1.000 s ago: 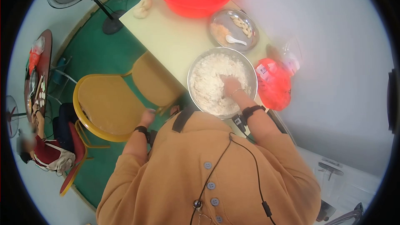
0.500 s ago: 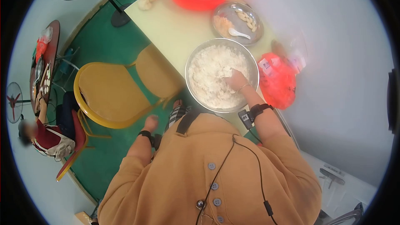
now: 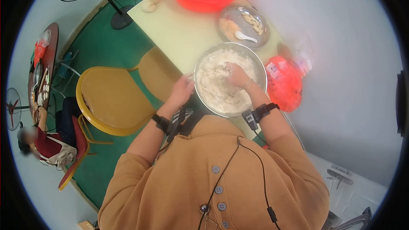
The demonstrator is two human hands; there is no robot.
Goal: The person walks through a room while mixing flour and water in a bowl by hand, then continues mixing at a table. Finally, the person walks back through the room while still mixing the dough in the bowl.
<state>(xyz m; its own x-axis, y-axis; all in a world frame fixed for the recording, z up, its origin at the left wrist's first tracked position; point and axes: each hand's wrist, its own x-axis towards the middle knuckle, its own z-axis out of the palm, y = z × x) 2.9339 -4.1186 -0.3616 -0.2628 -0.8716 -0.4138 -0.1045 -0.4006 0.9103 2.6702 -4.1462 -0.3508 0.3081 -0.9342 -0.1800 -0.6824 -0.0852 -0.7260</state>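
Head view: the steel bowl (image 3: 260, 67) sits at the near end of the table (image 3: 183, 34), handy to the body; the left hand (image 3: 182, 90) is at its left rim, probably steadying it, while the right hand (image 3: 237, 76) dips into the floury mix (image 3: 217, 96), and neither hand's finger closure can be told. Beyond lies the metal plate (image 3: 262, 36), and a red bag (image 3: 284, 88) hems in the bowl's right side.

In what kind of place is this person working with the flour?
It may be a food workroom or training kitchen: a metal bowl of floury mix stands on a pale table, and, at another table, a seated person works beside small pale pieces.
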